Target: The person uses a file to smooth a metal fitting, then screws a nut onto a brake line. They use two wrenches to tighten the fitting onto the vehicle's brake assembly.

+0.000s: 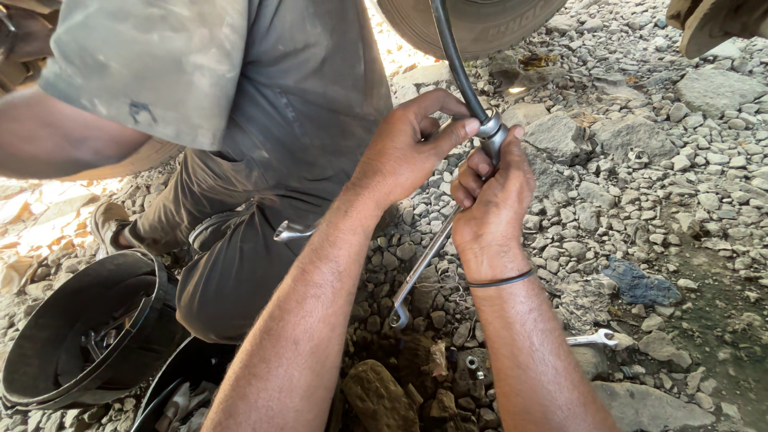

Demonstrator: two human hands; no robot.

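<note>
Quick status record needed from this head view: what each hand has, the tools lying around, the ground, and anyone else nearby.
left hand: grips the metal fitting at the end of a black hose
right hand: holds a spanner set at the fitting
second spanner: lies on the stones, right of the right forearm
buckets: two dark ones at lower left, tools inside
ground: loose grey stones
tyre: at top, above the hose
other person: crouched at left, grey shirt

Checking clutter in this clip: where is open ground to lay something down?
Free: gravel right of the blue rag, beyond the small wrench. Crowded: lower left, with black buckets, the crouching person, and both hands on the hose.
</note>
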